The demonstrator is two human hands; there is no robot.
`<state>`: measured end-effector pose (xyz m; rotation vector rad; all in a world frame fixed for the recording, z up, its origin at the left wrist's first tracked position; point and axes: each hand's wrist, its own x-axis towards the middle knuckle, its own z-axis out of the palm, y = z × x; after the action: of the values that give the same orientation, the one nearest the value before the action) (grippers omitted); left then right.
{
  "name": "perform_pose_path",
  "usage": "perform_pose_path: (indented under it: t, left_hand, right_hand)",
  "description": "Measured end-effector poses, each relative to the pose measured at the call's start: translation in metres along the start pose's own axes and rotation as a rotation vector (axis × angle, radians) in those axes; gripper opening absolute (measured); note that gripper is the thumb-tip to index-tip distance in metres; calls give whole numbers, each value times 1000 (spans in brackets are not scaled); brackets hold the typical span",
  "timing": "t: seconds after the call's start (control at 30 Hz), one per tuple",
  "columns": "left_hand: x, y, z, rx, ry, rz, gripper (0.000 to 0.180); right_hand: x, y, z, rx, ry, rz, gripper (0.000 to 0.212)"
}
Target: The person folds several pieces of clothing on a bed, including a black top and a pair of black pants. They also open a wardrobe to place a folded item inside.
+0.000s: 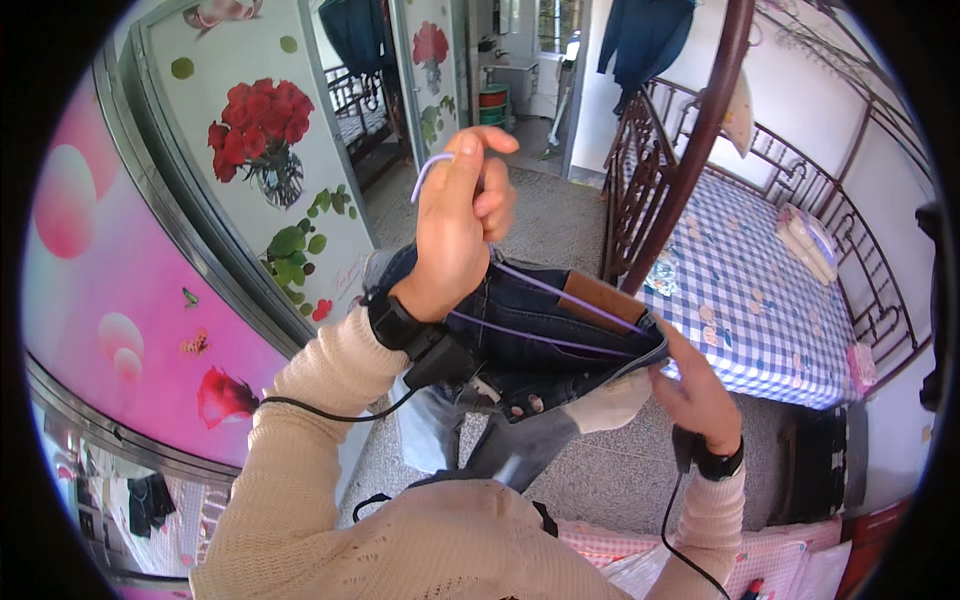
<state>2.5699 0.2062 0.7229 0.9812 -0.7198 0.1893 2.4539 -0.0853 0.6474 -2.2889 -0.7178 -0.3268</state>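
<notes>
My left hand (462,215) is raised with its fingers curled around the neck of a purple clothes hanger (565,295). The hanger's hook shows beside my thumb. Its two thin arms slope down to the right into the open waist of dark blue jeans (520,305). My right hand (700,390) grips the right end of the waistband, where the hanger's far end reaches. A brown patch (600,302) shows at the back of the waistband, and metal buttons sit along the near edge. The jeans' legs are partly hidden by my body.
A bed with a blue checked sheet (740,275) and a dark metal frame stands at the right. On the left are a pink wardrobe panel (150,330) and a door with rose pictures (255,130). Dark clothing (645,40) hangs at the back. Pink checked bedding (600,541) lies near me.
</notes>
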Motion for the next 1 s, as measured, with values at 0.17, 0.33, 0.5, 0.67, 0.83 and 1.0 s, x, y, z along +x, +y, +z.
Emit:
perform_pose_path:
  t: [0.17,0.33,0.5,0.67,0.83,1.0]
  left_hand:
    - [27,-23,-11,-28,-4,-77,34]
    - [61,-50,-45,44,78,-29,38]
    - [130,-77,-115,391,-120,-30,49]
    - [179,-106,-226,1232,-164,336,38]
    - [255,-167,-388,843,182,159,85]
    - [292,-280,-478,744,6,-403,86]
  right_hand:
    - [66,41,3,-124,-17,62,38]
    - [120,82,23,-298,64,-63,30]
    - [198,134,34,-282,309,-145,26]
    - [300,195,15,-430,585,-232,24]
    - [419,249,-15,-509,663,-170,28]
    - [518,297,-36,-588,762,-199,30]
